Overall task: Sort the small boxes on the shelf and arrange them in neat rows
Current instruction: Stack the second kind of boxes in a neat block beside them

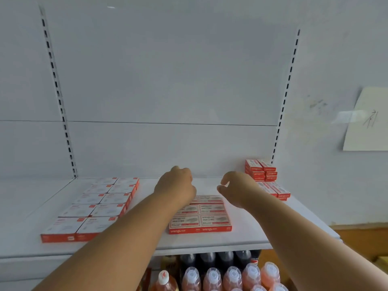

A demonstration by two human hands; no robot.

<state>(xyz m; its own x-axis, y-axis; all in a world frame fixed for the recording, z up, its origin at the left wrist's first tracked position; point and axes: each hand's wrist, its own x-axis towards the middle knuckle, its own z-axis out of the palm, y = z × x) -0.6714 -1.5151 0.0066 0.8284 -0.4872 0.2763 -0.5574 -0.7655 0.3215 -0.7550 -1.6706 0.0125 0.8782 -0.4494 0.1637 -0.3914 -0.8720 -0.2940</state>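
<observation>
On the white shelf (247, 238) three groups of small boxes lie. At the left, white-topped red boxes (92, 208) form two straight columns. In the middle, red boxes with beige labels (212, 219) lie flat in two columns. At the back right, small red boxes (260, 171) are stacked, with a few more (280, 193) in front of them. My left hand (176, 183) hovers over the far end of the middle group, fingers curled under, no box showing in it. My right hand (237, 191) hangs to the right, fingers loosely curved, thumb and forefinger apart, holding nothing.
The shelf's white back panel has slotted uprights (60, 106) at left and right. Below the shelf stand dark soda bottles (224, 259) and orange bottles with clear caps (233, 278). A paper sheet (369, 120) is taped on the wall at right.
</observation>
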